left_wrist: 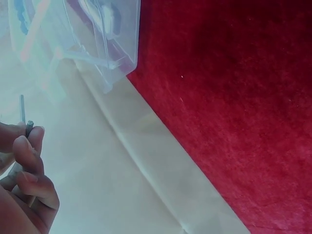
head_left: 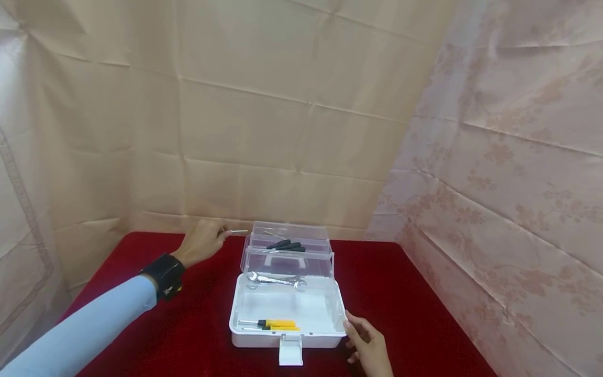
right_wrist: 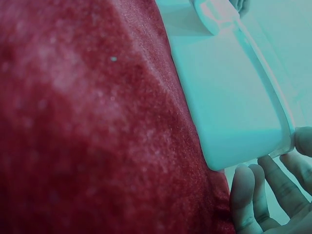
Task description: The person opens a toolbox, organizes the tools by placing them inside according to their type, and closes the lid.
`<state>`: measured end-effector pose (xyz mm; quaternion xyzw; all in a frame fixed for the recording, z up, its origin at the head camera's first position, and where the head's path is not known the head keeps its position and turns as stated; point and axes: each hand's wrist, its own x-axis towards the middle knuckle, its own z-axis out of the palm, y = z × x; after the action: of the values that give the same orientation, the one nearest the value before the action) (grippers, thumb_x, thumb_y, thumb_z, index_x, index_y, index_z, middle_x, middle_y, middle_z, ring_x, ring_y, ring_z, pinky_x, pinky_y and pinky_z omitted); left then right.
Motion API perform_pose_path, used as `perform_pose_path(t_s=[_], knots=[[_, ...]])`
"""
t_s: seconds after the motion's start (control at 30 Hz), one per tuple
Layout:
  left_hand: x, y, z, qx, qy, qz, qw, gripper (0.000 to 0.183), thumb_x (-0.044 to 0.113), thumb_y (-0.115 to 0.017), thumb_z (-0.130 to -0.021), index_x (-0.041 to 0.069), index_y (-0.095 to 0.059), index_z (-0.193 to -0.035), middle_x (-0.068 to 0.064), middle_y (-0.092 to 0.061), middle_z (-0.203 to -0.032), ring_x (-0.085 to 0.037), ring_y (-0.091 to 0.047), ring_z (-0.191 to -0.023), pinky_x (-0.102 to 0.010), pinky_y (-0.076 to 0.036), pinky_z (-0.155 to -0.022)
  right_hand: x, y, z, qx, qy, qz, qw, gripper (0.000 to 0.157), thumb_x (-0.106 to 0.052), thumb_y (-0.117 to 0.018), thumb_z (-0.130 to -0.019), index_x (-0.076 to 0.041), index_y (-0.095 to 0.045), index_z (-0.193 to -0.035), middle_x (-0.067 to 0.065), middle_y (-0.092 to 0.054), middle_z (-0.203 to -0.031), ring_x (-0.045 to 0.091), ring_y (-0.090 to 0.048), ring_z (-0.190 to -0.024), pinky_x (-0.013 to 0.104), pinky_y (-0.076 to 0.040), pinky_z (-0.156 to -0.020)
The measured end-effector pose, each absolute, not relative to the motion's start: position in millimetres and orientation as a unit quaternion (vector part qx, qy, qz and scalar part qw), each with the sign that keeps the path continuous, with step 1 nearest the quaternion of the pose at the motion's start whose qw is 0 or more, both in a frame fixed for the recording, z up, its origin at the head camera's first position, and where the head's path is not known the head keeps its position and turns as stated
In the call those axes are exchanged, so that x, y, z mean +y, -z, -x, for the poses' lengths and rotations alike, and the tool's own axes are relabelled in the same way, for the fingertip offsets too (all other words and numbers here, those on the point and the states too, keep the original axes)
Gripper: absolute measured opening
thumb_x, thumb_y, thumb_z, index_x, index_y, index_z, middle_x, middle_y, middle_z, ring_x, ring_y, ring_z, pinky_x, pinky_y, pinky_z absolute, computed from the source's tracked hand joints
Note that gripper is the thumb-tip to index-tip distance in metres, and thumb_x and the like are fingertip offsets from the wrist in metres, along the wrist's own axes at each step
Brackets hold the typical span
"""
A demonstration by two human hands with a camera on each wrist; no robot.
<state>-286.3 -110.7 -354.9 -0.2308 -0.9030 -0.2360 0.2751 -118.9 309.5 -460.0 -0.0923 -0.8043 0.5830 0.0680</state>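
Note:
A toolbox (head_left: 288, 341) with a white base and clear upper part stands unfolded on the table. My left hand (head_left: 202, 243), reaching out left of the raised clear trays (head_left: 293, 262), pinches thin metal rods (left_wrist: 22, 108) between thumb and fingertips; I cannot tell their kind. One rod points right, toward the trays. At the box's front right corner my right hand (head_left: 369, 343) grips the rim, thumb (right_wrist: 304, 140) on the edge and fingers against the outer wall. Inside the base lie two yellow-handled screwdrivers (head_left: 280, 323) near the front and shiny wrenches (head_left: 275, 280) at the back.
Several black-handled screwdrivers (head_left: 286, 244) lie in the clear trays, with a thin metal piece (head_left: 273, 235) behind them. The white latch (head_left: 290, 351) hangs down in front. A red cloth (head_left: 395, 293) covers the table, with beige sheeting (head_left: 282, 131) close behind it.

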Motion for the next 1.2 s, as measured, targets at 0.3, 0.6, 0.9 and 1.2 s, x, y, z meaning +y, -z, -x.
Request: perform_pose_path(t_s=[0.3,0.6,0.9,1.2], knots=[[-100.1,357.8,296.2,-0.897,0.236,0.242,0.286,0.008,0.011,-0.069,-0.088,0.005,-0.071,-0.093,0.0,-0.063,-0.076,-0.015,-0.052,-0.063,-0.028,-0.044,-0.057,307.9,458.8,117.4,-0.802,-0.588,0.082,0.07,0.057,-0.041,-0.068,-0.089,-0.005,-0.06,-0.133,0.014,-0.065,-0.117,0.021,-0.057,-0.071,0.039,-0.051,-0.05],[-88.4,348.7,307.7,-0.898,0.238,0.233,0.288,0.005,0.012,-0.067,-0.09,0.008,-0.07,-0.089,-0.002,-0.066,-0.077,-0.017,-0.057,-0.065,-0.032,-0.046,-0.056,308.2,457.7,118.4,-0.802,-0.587,0.09,0.068,0.056,-0.043,-0.069,-0.088,-0.008,-0.062,-0.132,0.013,-0.065,-0.119,0.022,-0.057,-0.072,0.038,-0.051,-0.052],[-77.6,344.7,315.2,-0.903,0.246,0.23,0.266,0.011,0.01,-0.063,-0.091,0.008,-0.072,-0.096,0.001,-0.061,-0.071,-0.018,-0.053,-0.063,-0.03,-0.043,-0.054,305.6,455.0,114.4,-0.797,-0.595,0.08,0.065,0.055,-0.04,-0.068,-0.089,-0.006,-0.061,-0.132,0.013,-0.065,-0.12,0.022,-0.057,-0.072,0.039,-0.051,-0.051],[-62.3,347.0,322.0,-0.899,0.253,0.236,0.271,0.013,0.017,-0.065,-0.09,0.007,-0.073,-0.093,-0.001,-0.066,-0.079,-0.02,-0.058,-0.07,-0.035,-0.048,-0.063,308.7,457.3,114.4,-0.805,-0.585,0.081,0.062,0.057,-0.042,-0.067,-0.089,-0.007,-0.061,-0.133,0.013,-0.065,-0.118,0.022,-0.057,-0.073,0.039,-0.051,-0.052]])
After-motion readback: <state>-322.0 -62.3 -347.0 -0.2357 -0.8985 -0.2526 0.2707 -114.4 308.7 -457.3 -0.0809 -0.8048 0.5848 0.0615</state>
